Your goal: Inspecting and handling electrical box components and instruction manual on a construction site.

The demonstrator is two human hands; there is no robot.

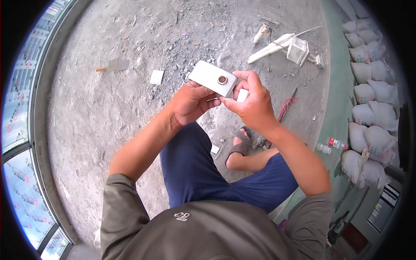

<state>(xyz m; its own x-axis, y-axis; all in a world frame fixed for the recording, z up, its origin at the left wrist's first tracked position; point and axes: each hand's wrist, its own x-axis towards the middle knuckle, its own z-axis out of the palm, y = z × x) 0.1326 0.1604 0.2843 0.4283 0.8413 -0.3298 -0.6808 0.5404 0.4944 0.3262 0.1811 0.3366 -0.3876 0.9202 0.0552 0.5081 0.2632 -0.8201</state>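
Note:
A white rectangular box with a round metal-rimmed hole near its right end is held up in front of my knees. My left hand grips its lower left side, thumb on the face and fingers curled beneath. At the box's right end, my right hand is curled with thumb and fingers on the edge. A small white piece shows between the right thumb and palm; whether it is held there I cannot tell. The box's underside is hidden.
White pipes and a clear box-shaped fitting lie at the upper right. A trowel and white square plate lie left on rubble-strewn ground. Red cord, bottles and stacked sacks are right.

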